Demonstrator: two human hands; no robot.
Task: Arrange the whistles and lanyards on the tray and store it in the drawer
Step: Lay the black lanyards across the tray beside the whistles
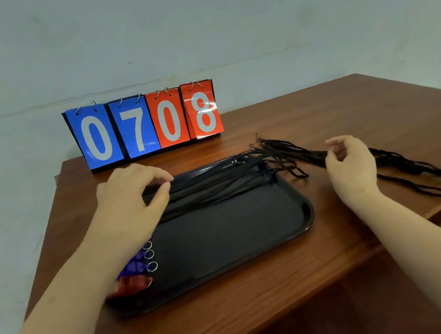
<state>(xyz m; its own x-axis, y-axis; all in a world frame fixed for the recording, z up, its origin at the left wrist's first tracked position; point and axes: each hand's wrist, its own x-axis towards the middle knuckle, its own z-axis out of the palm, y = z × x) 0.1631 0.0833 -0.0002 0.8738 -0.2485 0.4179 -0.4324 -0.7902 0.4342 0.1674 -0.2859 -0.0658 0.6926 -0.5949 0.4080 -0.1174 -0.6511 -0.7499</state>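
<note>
Our left hand [130, 200] rests on the black lanyards [216, 187] laid across the far half of the dark tray [252, 236], thumb and fingers pinching them. Our right hand [352, 168] hovers half-curled, loosely spread, holding nothing, over a second lanyard bundle [414, 166] on the brown surface [262, 303]. Blue and red whistles [136, 271] line the tray's left edge. Behind stands a scoreboard [144, 125].

Sports storeroom or office: scoreboard [144, 124], wooden desk [350, 124].
</note>
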